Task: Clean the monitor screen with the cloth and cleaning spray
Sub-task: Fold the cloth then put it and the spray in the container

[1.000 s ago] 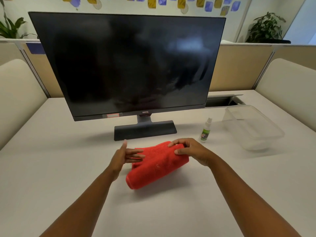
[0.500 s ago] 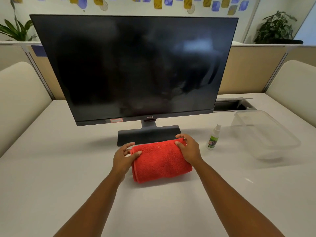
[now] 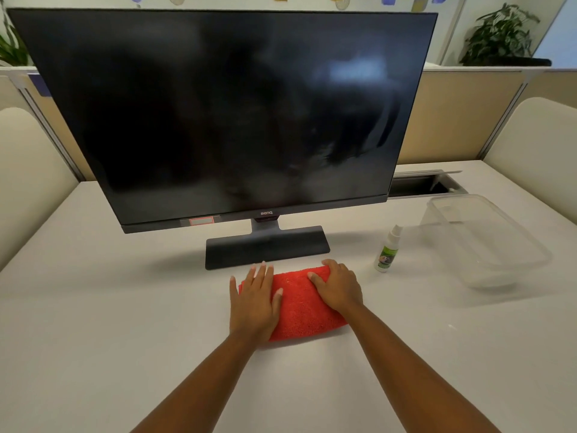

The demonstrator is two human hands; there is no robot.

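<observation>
The black monitor [image 3: 218, 114] stands on the white desk, its dark screen smeared with streaks on the right side. A folded red cloth [image 3: 299, 304] lies on the desk just in front of the monitor's base [image 3: 265, 248]. My left hand [image 3: 254, 301] rests flat on the cloth's left part, fingers straight and apart. My right hand [image 3: 338, 287] sits on the cloth's right end with its fingers curled over the far edge. A small white spray bottle [image 3: 387, 253] with a green label stands upright to the right of the cloth, untouched.
A clear plastic container [image 3: 487, 242] sits on the desk right of the bottle. An open cable slot [image 3: 421, 184] lies behind it. Beige partitions and cushioned seat backs [image 3: 28, 182] border the desk on both sides.
The cloth was turned and pushed toward the monitor base and laid down. My left hand went from gripping its end to lying flat on it. The view moved closer to the monitor.
</observation>
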